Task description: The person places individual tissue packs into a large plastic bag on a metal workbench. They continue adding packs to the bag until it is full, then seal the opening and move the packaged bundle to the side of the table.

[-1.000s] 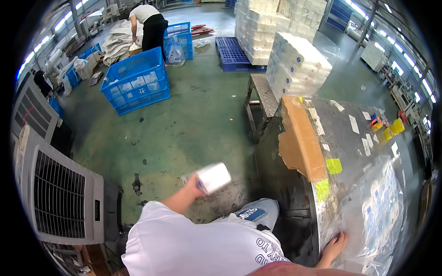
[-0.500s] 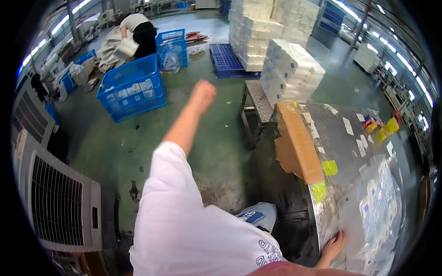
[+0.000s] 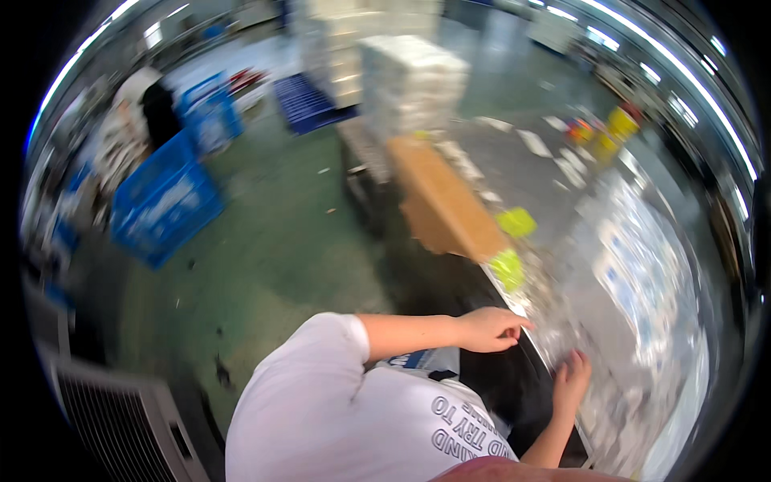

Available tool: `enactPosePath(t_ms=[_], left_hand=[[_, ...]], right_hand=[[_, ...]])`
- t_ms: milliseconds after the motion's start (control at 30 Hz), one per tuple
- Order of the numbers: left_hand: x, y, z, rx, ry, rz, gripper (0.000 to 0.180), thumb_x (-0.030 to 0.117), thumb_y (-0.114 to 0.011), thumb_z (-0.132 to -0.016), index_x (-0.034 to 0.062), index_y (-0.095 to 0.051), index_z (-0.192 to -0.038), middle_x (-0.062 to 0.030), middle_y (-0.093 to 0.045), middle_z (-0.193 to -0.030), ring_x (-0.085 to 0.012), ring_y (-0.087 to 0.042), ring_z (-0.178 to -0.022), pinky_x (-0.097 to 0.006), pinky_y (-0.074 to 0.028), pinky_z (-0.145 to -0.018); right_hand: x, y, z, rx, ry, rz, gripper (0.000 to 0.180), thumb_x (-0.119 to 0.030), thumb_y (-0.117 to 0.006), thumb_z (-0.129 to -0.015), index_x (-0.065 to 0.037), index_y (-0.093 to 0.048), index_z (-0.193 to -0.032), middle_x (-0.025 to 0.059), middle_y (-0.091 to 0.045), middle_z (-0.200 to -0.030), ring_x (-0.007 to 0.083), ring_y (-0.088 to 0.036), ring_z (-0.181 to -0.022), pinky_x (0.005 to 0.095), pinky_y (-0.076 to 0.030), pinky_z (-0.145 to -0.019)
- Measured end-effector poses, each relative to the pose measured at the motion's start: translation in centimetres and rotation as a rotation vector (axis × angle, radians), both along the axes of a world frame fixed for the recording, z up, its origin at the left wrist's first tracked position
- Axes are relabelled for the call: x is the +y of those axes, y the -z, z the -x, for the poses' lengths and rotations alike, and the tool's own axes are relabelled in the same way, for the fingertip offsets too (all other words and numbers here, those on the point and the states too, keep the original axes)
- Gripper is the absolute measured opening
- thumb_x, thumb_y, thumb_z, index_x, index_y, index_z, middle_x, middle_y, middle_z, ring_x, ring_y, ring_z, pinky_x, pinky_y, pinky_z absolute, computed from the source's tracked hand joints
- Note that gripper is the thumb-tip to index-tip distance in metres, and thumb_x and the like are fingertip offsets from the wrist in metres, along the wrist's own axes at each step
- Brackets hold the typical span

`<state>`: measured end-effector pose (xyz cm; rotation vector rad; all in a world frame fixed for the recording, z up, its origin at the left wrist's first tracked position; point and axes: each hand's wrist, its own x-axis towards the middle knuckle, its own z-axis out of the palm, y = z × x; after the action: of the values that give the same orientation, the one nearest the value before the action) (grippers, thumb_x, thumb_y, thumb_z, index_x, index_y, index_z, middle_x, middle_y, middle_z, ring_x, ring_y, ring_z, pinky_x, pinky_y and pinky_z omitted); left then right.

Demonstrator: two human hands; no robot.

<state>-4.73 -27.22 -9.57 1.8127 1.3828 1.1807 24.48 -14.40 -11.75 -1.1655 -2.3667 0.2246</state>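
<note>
My left hand (image 3: 491,329) reaches across my body to the near edge of the metal table (image 3: 562,201), fingers stretched out, nothing in it. My right hand (image 3: 570,382) rests on the same edge a little closer to me, fingers spread on clear plastic packets (image 3: 642,281) that cover the tabletop. Two yellow-green tags (image 3: 507,265) lie just beyond my left hand. A flat brown cardboard piece (image 3: 446,201) lies farther along the table edge. The picture is blurred by motion.
A blue crate (image 3: 165,201) stands on the green floor at left, with another person (image 3: 148,104) bent over behind it. Stacked white cartons (image 3: 409,80) and a blue pallet (image 3: 309,100) stand beyond the table. A grey grille unit (image 3: 112,418) is at lower left.
My left arm held a white packet, swung out toward the blue crate, and has now come back empty to the table edge. The view has turned right. My right hand stayed on the table.
</note>
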Motion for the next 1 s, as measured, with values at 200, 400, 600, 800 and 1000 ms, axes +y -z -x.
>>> enactPosePath(t_ms=[200,400,600,800,1000], left_hand=[[3.8,-3.4,-4.7,0.382,-0.016,-0.496,0.06,0.018,-0.071,-0.078,0.0139,-0.051,-0.135,-0.0138,-0.049,-0.131,-0.0348,-0.045,-0.124,-0.05,-0.037,-0.102],[9.9,-4.4,-10.3,0.585,-0.039,-0.532,0.08,0.031,-0.079,-0.071,0.0123,-0.045,-0.141,-0.0195,-0.027,-0.151,-0.0414,-0.023,-0.141,-0.059,-0.019,-0.112],[15.1,-1.1,-12.8,0.472,-0.22,-0.562,0.056,0.019,-0.073,-0.077,0.0108,-0.054,-0.128,-0.0151,-0.051,-0.127,-0.0338,-0.047,-0.117,-0.049,-0.038,-0.096],[17.5,3.2,-11.4,0.226,-0.117,-0.257,0.006,0.008,-0.06,-0.087,0.0033,-0.061,-0.091,-0.0133,-0.062,-0.09,-0.0296,-0.059,-0.091,-0.037,-0.046,-0.08],[19.0,4.7,-9.4,-0.212,-0.142,0.097,0.015,0.013,-0.052,-0.096,0.0013,-0.058,-0.1,-0.0089,-0.062,-0.088,-0.0147,-0.055,-0.074,-0.029,-0.045,-0.068]], right_hand=[[-5.2,-1.5,-0.5,0.165,-0.037,0.054,0.036,-0.003,-0.066,-0.075,-0.004,-0.064,-0.111,0.0162,-0.06,-0.115,0.0361,-0.056,-0.108,0.0433,-0.045,-0.095],[-8.4,-3.5,-5.7,0.155,0.089,-0.004,0.036,-0.006,-0.065,-0.077,-0.006,-0.064,-0.113,0.0125,-0.062,-0.114,0.0325,-0.057,-0.108,0.0427,-0.045,-0.095],[-8.7,-5.4,-15.4,0.247,0.504,-0.051,0.029,-0.006,-0.061,-0.081,-0.004,-0.064,-0.11,0.0155,-0.064,-0.107,0.0354,-0.058,-0.102,0.0425,-0.047,-0.091],[-7.6,-5.0,-15.6,0.349,0.549,-0.069,0.028,-0.006,-0.06,-0.082,-0.004,-0.064,-0.109,0.0149,-0.063,-0.103,0.0351,-0.058,-0.101,0.0416,-0.047,-0.088],[-2.7,-4.4,-9.7,0.35,0.295,-0.075,0.028,-0.006,-0.059,-0.082,-0.005,-0.064,-0.11,0.0154,-0.063,-0.102,0.0355,-0.058,-0.101,0.0429,-0.047,-0.088]])
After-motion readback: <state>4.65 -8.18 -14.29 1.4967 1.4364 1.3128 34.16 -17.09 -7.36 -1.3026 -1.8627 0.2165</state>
